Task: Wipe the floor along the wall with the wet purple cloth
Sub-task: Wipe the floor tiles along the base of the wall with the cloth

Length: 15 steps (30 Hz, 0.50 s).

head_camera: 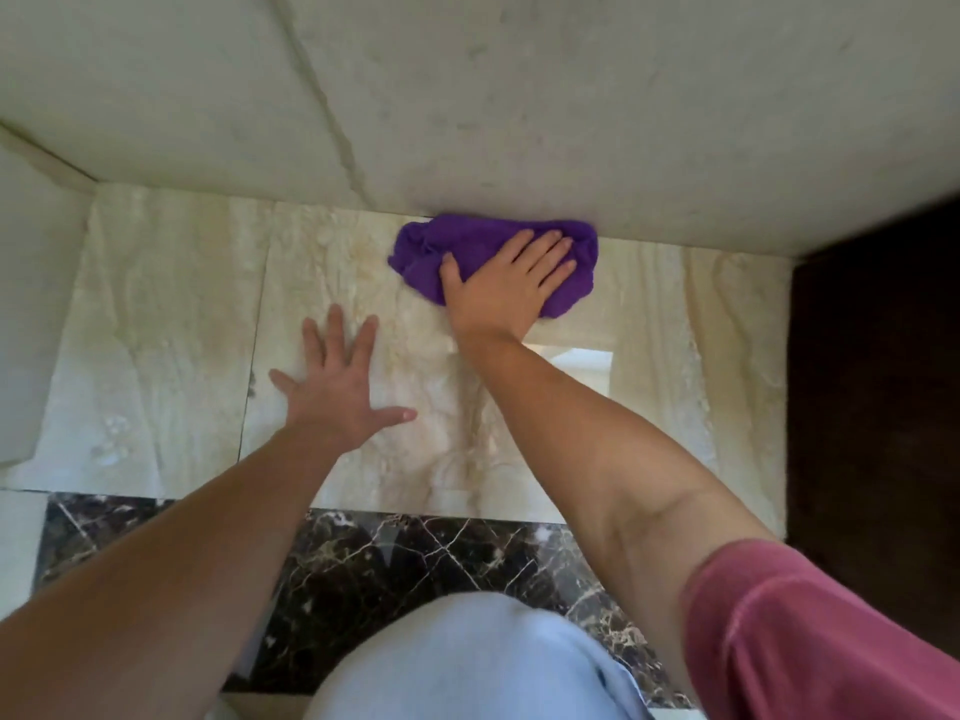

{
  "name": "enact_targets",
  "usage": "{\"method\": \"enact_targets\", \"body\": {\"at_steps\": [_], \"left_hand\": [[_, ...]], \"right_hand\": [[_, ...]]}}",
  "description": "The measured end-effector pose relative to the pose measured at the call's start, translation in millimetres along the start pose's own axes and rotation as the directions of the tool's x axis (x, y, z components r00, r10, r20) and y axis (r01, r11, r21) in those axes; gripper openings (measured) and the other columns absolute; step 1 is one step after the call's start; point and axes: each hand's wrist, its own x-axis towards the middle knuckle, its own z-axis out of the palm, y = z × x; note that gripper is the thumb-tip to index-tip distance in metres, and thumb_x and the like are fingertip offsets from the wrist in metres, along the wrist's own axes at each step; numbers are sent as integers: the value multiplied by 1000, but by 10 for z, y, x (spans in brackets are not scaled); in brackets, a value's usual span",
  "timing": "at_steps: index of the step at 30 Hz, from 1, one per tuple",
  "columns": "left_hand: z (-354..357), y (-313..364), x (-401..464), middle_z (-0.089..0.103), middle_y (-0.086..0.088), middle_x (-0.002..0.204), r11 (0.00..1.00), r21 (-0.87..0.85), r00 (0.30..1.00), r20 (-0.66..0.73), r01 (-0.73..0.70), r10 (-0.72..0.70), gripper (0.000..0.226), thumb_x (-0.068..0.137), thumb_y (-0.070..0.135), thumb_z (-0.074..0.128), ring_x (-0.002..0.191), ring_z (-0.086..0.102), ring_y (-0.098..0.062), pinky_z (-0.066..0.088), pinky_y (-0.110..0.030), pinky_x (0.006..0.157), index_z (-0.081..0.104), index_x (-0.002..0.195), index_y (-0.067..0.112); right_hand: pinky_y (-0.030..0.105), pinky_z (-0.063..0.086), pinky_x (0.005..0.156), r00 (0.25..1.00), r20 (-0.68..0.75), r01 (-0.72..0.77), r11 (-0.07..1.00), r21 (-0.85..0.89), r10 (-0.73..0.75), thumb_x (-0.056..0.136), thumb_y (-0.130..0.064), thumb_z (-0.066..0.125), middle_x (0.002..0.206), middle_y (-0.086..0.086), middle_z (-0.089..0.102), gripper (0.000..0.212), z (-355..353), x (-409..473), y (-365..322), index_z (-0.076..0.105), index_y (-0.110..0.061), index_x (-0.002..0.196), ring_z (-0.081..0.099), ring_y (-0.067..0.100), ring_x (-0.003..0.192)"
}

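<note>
Head view: right hand point(506, 283) flat, fingers spread, pressing cloth point(431, 246) under palm against wall point(519, 122) base, to reach floor point(156, 330) edge. Left hand point(337, 394) open, flat on tile nearer body, likely bracing weight.

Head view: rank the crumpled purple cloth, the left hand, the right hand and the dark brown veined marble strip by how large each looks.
1. Dark brown veined marble strip, though nearer the camera and partly covered.
2. Crumpled purple cloth.
3. Left hand and right hand: alike, unranked.
</note>
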Motion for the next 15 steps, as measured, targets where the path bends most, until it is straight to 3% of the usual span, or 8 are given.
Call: {"method": "enact_targets", "body": {"at_steps": [3, 9, 15], "left_hand": [[-28, -27, -21, -43, 1, 160, 1000, -20, 1000, 14, -7, 8, 127, 71, 83, 59, 152, -31, -32, 15, -82, 110, -29, 153, 40], [-32, -16, -46, -44, 1, 160, 1000, -11, 1000, 27, -4, 4, 127, 70, 84, 58, 151, -32, -32, 13, -82, 109, -29, 152, 41], [-30, -4, -15, -45, 2, 159, 1000, -7, 1000, 29, 3, -3, 129, 68, 86, 57, 151, -33, -31, 15, -82, 110, -30, 152, 41]], "right_hand": [[56, 0, 125, 998, -27, 51, 997, -64, -53, 84, -79, 34, 163, 30, 18, 105, -96, 32, 426, 25, -4, 157, 11, 44, 154], [60, 2, 124, 960, -49, -279, 948, -153, 274, 82, -80, 31, 164, 30, 12, 110, -610, 777, 1850, 19, -2, 158, 6, 45, 154], [57, 5, 125, 939, -121, -334, 938, -94, 322, 80, -76, 40, 164, 28, 19, 108, -742, 919, 2219, 25, -1, 156, 14, 41, 154]]}}
